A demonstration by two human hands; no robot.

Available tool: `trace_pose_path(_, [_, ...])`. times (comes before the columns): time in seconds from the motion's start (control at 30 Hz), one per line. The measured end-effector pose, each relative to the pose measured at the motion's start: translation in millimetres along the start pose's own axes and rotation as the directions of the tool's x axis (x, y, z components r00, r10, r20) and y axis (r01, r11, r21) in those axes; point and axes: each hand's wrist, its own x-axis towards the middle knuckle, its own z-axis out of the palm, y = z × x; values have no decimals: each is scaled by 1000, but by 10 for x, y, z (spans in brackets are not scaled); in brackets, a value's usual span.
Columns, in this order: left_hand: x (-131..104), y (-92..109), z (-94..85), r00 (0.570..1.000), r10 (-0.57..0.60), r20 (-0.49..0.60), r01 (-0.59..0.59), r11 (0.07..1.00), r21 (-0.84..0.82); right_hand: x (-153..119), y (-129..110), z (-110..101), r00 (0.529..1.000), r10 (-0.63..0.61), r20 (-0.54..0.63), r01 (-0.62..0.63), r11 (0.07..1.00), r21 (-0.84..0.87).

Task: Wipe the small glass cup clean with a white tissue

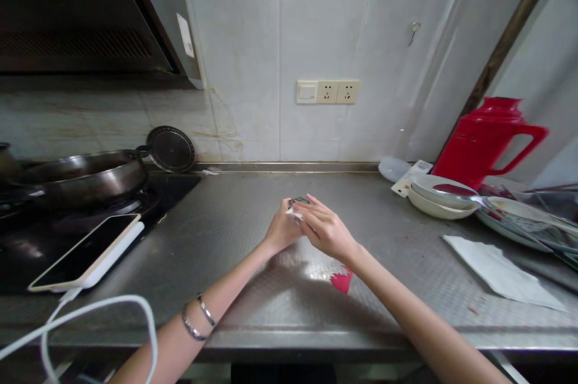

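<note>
Over the middle of the counter, my two hands meet. My left hand (283,231) is closed around a small dark-edged object (298,200), most of it hidden by fingers, so its kind does not show. Against that object my right hand (330,231) presses a small white, tissue-like piece (294,214), its fingers bent over and close together. Beneath my right wrist a torn red scrap (342,280) lies on the steel counter (253,318). Two silvery bracelets circle my left forearm.
Left, a phone (85,251) with a white cable lies by the hob, where a steel pan (90,176) stands. At right are stacked white bowls (440,210), a folded white tissue (501,272), plates and a red thermos jug (483,143). Wall sockets (338,92) are behind.
</note>
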Motion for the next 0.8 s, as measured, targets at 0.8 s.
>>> trace_pose_path(0.8, [-67,60,103,989,-141,54,151,921,-358,-70,92,23,900,403,-166,-356,900,251])
